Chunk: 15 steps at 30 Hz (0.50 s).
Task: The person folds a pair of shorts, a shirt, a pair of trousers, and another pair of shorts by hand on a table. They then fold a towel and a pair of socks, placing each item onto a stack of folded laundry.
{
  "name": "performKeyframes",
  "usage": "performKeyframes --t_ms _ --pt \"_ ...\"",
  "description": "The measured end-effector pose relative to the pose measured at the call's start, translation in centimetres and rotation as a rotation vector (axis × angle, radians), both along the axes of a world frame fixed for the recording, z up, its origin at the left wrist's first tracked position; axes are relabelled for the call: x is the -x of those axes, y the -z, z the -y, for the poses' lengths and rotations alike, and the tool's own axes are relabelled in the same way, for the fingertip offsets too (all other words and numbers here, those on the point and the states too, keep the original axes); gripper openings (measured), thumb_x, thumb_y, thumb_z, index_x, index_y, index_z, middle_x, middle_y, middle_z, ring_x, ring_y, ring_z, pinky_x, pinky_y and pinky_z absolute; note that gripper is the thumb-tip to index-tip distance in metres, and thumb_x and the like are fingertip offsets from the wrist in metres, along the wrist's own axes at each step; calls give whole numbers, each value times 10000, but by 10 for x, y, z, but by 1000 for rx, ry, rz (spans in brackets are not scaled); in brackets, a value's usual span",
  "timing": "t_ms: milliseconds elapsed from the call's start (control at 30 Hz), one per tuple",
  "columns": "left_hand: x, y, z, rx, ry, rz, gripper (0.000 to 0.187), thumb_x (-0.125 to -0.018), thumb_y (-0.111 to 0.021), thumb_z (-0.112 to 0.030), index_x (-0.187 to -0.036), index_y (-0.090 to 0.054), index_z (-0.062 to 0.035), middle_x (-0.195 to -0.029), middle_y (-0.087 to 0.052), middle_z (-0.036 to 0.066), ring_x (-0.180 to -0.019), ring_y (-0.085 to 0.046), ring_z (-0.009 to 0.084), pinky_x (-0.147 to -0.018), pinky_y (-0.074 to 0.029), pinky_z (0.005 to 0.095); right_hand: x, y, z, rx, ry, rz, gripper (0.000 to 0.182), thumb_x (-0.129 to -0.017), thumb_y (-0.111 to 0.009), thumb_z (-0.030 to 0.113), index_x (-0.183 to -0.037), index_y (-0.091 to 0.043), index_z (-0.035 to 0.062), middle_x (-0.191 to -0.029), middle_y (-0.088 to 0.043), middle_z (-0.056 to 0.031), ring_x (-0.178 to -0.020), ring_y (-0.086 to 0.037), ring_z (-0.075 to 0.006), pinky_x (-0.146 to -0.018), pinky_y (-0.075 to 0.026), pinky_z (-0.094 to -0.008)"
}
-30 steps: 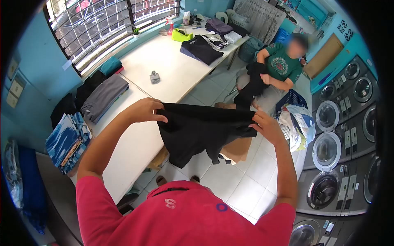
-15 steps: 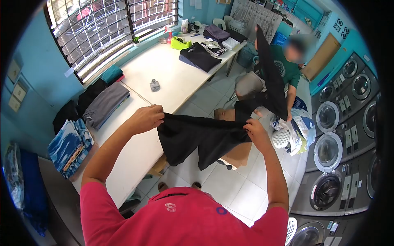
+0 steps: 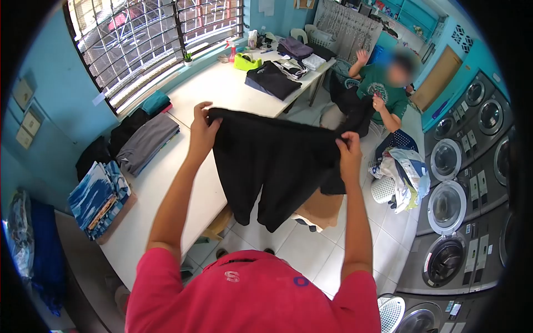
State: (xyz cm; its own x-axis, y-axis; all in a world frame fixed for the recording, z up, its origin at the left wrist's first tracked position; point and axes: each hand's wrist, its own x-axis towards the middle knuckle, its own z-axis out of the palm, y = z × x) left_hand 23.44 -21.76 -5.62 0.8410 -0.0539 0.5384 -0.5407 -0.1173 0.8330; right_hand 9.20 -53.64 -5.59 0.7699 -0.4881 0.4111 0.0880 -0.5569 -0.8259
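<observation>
Black shorts [image 3: 272, 161] hang spread out in the air between my two hands, legs down. My left hand [image 3: 204, 129] grips one end of the waistband, fingers closed on the cloth. At the other end of the waistband, my right hand [image 3: 348, 152] pinches the fabric. The shorts are in front of the white table's [image 3: 222, 94] edge and partly cover the tiled floor and a brown item [image 3: 321, 210] below. Another person in a green shirt [image 3: 383, 94] sits beyond, with dark cloth [image 3: 352, 108] in their lap and one hand raised.
Folded clothes [image 3: 105, 194] and a grey pile [image 3: 147, 144] lie on the table's left. Farther back are a black folded stack [image 3: 273, 79] and a green tape dispenser [image 3: 247, 62]. Right: a laundry basket [image 3: 382, 190] with clothes, and washing machines [image 3: 444, 258].
Both my hands have risen, lifting the shorts higher and spreading them flatter towards me. The other person has lowered the dark cloth. The small grey item on the table is now hidden.
</observation>
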Motion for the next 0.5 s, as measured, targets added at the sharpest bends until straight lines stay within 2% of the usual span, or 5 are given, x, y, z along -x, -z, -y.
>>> performKeyframes --t_ms 133,300,400,433,500 --pt "-39 27 28 406 -4 -292 287 -802 -562 -101 -1051 -515 34 -868 -588 79 -781 -541 148 -760 -410 255 -50 12 -22 -151 174 494 212 -835 -506 0 -1044 -491 31 -974 -559 -71 -899 -520 -143 -824 -375 -236" --pt "35 -74 -12 410 -11 -183 230 -799 -572 -128 -987 -564 4 -948 -590 49 -816 -557 121 -762 -432 241 7 -58 -28 -343 -155 586 190 -785 -563 -9 -970 -547 29 -921 -543 -57 -847 -523 -98 -792 -401 -212" --pt "31 -103 -57 561 766 225 243 -772 -609 -107 -988 -536 -23 -944 -540 62 -821 -535 127 -733 -459 261 37 -103 -24 -426 -507 834 227 -717 -560 -11 -939 -524 15 -939 -573 -107 -873 -544 -126 -769 -423 -215" --pt "24 -109 -51 777 755 123 226 -783 -602 -128 -967 -541 -12 -909 -526 52 -784 -512 121 -728 -446 257 33 -117 -24 -430 -632 873 224 -703 -554 -19 -922 -521 14 -954 -574 -121 -890 -546 -141 -779 -425 -226" --pt "32 -131 -10 385 812 112 262 -819 -554 -164 -1025 -527 -4 -904 -554 54 -857 -514 130 -803 -403 264 0 -142 -39 -304 -652 579 197 -693 -547 -29 -883 -520 15 -1011 -564 -131 -899 -545 -177 -817 -416 -263"
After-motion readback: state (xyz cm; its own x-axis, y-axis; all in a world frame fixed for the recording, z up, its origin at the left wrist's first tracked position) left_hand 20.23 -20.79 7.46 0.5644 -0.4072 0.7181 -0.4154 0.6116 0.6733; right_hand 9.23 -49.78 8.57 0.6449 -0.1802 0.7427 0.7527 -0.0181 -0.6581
